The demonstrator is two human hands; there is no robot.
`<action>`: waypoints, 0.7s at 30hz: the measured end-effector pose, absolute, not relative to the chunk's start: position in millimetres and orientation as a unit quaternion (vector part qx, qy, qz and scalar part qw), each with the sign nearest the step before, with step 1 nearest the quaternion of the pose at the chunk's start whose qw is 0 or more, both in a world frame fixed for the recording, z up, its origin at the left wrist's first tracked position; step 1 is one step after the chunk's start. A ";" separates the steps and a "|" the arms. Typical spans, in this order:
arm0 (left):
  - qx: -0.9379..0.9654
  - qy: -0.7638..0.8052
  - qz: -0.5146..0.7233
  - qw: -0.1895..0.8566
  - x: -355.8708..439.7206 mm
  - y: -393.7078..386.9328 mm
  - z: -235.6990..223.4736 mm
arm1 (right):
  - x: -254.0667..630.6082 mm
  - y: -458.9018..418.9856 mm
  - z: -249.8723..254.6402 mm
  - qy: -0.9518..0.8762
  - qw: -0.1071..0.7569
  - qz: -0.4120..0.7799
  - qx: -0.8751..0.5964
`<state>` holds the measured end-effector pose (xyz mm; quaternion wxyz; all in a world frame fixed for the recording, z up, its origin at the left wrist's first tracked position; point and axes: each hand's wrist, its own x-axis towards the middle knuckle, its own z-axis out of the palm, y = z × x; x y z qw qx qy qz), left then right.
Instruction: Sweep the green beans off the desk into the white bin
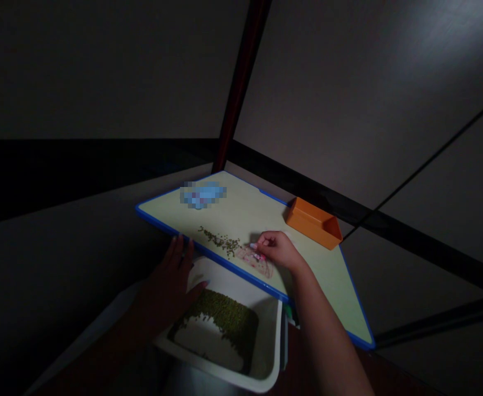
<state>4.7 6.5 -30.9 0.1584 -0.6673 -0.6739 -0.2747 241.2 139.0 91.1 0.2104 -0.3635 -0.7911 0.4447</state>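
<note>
My right hand [276, 248] is pinched over the pale tabletop [258, 212], beside a red-and-pink printed drawing [262, 267]. Something small and light shows at its fingertips; I cannot make out whether it is a held piece or a nail. Just left of those fingertips, small green beans [220, 242] lie scattered. My left hand [177, 280] is in shadow, its fingers spread at the table's blue edge and its thumb over the white tub [272, 352]. Inside the tub, more green beans [229, 313] are heaped toward the far side, with bare bottom showing nearer me.
An orange open box [313, 225] stands at the table's back right edge. Toward the back left is a blurred blue patch [204, 194] on the tabletop. Walls close in behind the table, with a dark red post [241, 77] at the corner. The light is dim.
</note>
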 end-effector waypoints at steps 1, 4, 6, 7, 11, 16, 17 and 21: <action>-0.667 -0.674 -0.274 0.158 4.8 6.5 -30.8 | 241.2 139.2 90.9 -0.794 0.208 0.440 -0.365; -0.668 -0.674 -0.275 0.156 5.5 5.8 -29.5 | 241.2 140.8 88.8 -0.803 0.199 0.426 -0.366; -0.668 -0.675 -0.275 0.152 6.0 5.2 -28.4 | 240.9 142.6 86.5 -0.807 0.197 0.417 -0.369; -0.668 -0.675 -0.276 0.151 6.3 5.1 -27.9 | 240.7 143.3 85.2 -0.808 0.199 0.413 -0.371; -0.670 -0.672 -0.280 0.147 6.4 5.2 -27.5 | 238.6 143.8 81.4 -0.807 0.208 0.412 -0.369; -0.666 -0.676 -0.278 0.147 5.9 5.7 -29.1 | 233.9 138.9 81.3 -0.812 0.204 0.421 -0.350; -0.664 -0.677 -0.281 0.146 5.8 5.7 -29.4 | 233.1 138.0 81.5 -0.812 0.201 0.425 -0.346; -0.664 -0.675 -0.291 0.138 5.8 5.4 -29.6 | 231.3 135.6 82.1 -0.810 0.196 0.445 -0.327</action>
